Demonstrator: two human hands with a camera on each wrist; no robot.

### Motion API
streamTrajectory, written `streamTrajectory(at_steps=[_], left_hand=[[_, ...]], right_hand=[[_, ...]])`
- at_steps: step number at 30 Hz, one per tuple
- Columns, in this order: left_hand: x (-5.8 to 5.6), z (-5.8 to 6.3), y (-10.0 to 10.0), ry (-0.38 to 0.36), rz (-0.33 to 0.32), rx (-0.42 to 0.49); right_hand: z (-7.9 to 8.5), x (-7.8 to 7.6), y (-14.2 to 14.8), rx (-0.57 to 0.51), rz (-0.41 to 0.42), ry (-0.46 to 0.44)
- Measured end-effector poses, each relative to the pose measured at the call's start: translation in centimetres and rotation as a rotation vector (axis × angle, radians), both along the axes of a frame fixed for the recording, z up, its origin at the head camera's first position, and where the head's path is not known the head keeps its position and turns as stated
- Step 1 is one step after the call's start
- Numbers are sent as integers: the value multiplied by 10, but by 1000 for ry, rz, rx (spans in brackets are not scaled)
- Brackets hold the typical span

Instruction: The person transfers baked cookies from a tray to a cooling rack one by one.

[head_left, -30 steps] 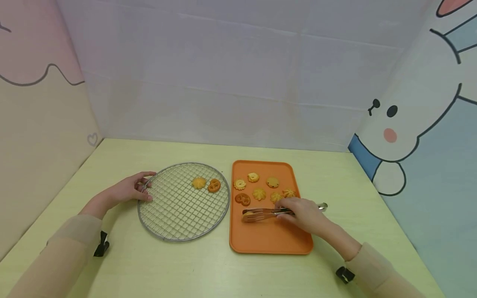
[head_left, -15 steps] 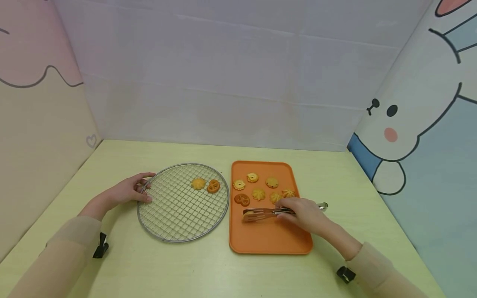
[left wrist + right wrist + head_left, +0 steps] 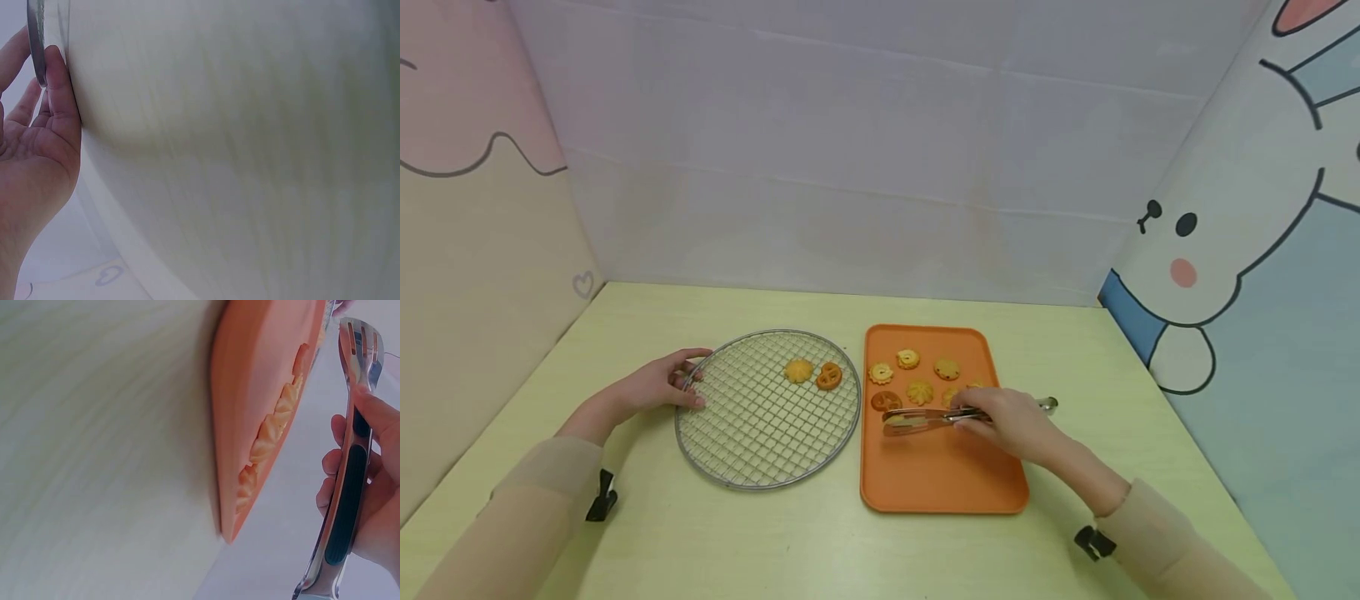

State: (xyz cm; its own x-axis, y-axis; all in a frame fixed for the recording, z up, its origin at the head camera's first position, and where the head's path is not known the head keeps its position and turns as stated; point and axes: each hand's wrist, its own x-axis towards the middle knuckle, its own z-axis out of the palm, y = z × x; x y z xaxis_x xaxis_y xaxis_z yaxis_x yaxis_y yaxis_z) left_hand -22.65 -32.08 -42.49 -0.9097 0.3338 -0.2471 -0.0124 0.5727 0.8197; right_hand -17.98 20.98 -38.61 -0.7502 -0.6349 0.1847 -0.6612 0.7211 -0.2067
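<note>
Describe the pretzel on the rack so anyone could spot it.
Find the round wire rack held at its edge by the left hand. Go to the opposite side, toward the orange tray. The pretzel is there: browner and with looped holes, unlike the yellow flower-shaped cookie beside it, farther from the tray.

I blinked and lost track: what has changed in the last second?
The right grip has moved the tongs slightly up the head view, apparently lifting them with the yellow cookie at their tips. The left grip stays on the wire rack; its two cookies and the orange tray stay put.
</note>
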Motion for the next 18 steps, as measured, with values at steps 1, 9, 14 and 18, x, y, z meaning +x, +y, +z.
streamTrajectory(at_steps=[1, 9, 14, 18], left_hand=[[0, 0, 0, 2, -1, -1], [1, 1, 1, 11, -4, -13], [1, 1, 1, 15, -2, -18], [1, 0, 1, 18, 2, -27]], right_hand=[[2, 0, -1, -3, 1, -2], [12, -1, -14, -20, 28, 24], [15, -5, -21, -16, 49, 37], [18, -10, -27, -20, 71, 29]])
